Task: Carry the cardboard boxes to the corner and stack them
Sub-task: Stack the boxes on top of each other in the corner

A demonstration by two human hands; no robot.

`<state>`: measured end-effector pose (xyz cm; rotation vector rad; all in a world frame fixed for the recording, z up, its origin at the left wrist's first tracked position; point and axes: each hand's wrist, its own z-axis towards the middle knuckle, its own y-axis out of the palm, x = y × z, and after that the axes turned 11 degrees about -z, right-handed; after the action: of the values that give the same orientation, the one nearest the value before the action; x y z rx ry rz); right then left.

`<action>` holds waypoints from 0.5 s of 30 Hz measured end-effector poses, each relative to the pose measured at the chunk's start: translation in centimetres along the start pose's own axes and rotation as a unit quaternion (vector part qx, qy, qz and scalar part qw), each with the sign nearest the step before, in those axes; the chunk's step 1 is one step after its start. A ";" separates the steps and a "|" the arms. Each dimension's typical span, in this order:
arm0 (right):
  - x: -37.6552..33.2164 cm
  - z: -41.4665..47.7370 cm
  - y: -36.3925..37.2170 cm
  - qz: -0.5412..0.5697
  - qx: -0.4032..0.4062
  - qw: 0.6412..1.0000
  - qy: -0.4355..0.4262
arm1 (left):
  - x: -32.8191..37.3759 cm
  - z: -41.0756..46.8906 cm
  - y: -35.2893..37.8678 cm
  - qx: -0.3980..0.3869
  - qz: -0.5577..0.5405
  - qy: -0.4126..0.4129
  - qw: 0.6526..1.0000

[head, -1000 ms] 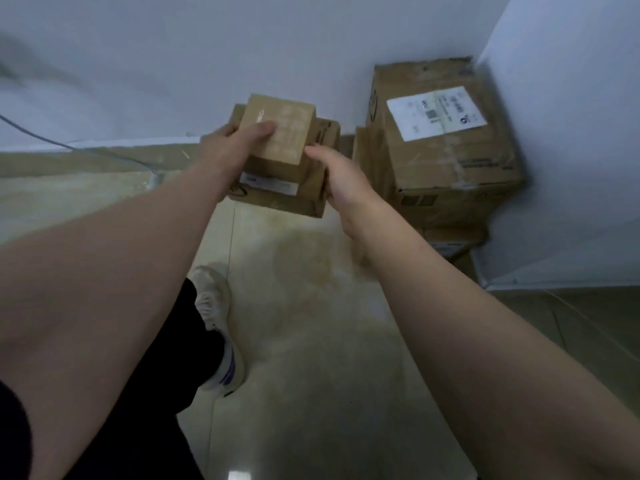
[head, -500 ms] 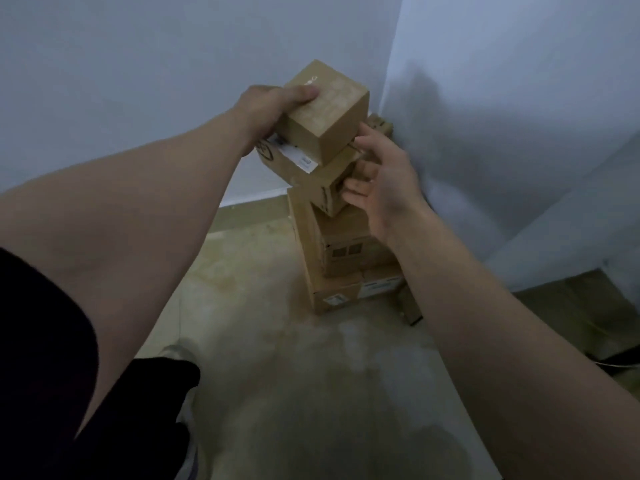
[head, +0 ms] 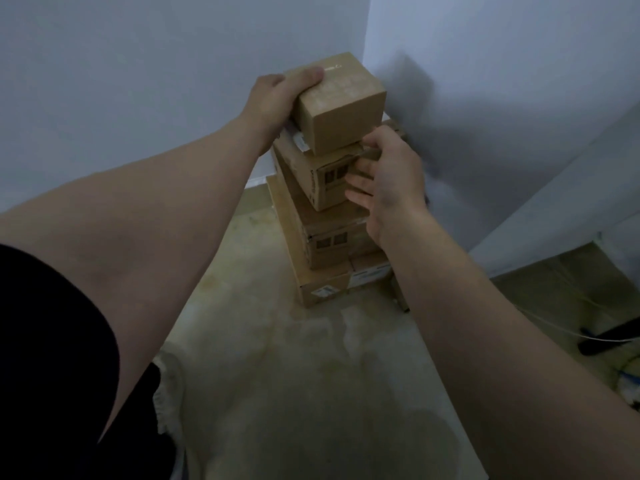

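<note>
A stack of cardboard boxes stands in the corner where two white walls meet. On top sits a small plain box (head: 341, 103), and my left hand (head: 277, 98) grips its left side with the thumb across the top. Under it is a medium box (head: 320, 174) with a label. My right hand (head: 388, 178) rests on the medium box's right end, fingers curled around its edge. Below come a large box (head: 329, 237) and a bottom box (head: 329, 287) on the floor.
Beige tiled floor (head: 294, 375) spreads in front of the stack. My shoe (head: 169, 393) is at the lower left. A white cable and a dark chair leg (head: 609, 337) lie at the right, beyond a white panel.
I walked up to the corner with the two boxes in my hands. They now sit on the stack, and the view has dropped slightly since half a second ago.
</note>
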<state>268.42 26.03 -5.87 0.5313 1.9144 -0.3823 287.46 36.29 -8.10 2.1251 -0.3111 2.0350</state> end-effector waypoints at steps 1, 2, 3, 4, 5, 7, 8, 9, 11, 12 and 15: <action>-0.1 -0.2 0.0 0.000 -0.001 1.000 0.001 | 0.0 0.0 -0.1 -0.002 0.003 -0.001 1.000; -0.1 -0.4 0.0 -0.004 -0.001 1.000 0.001 | 0.0 -0.1 -0.1 -0.011 0.008 -0.004 1.000; -0.2 -0.6 0.1 -0.008 0.000 1.000 -0.001 | 0.1 -0.1 0.0 -0.021 0.013 -0.005 1.000; -0.2 -0.7 0.1 -0.012 0.003 1.000 -0.002 | 0.1 -0.1 0.2 -0.030 0.018 -0.004 0.999; -0.3 -0.9 0.1 -0.017 0.005 1.000 -0.002 | 0.1 -0.1 0.4 -0.035 0.020 0.000 0.999; -0.2 -0.8 0.2 -0.040 0.005 0.999 0.001 | -0.1 -0.1 0.8 -0.036 0.015 0.010 0.999; -0.3 -0.5 0.2 -0.060 0.003 0.998 0.006 | -0.3 0.1 0.9 -0.032 0.011 0.014 0.999; -0.5 -0.1 0.4 -0.080 0.001 0.997 0.009 | -0.5 0.3 0.9 -0.025 0.011 0.018 0.999; -1.1 0.7 0.4 -0.119 -0.006 0.993 0.006 | -0.9 0.8 1.0 -0.010 0.019 0.025 0.999; -1.6 1.1 0.3 -0.138 -0.014 0.990 0.006 | -1.0 1.1 1.0 -0.006 0.024 0.026 0.999; -3.0 1.9 0.2 -0.172 -0.032 0.984 0.032 | -0.6 1.8 0.7 -0.021 0.067 0.011 0.997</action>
<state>270.99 24.67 -3.87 0.1701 2.0768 -0.5278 289.02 35.13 -8.75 2.1068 -0.5016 2.1022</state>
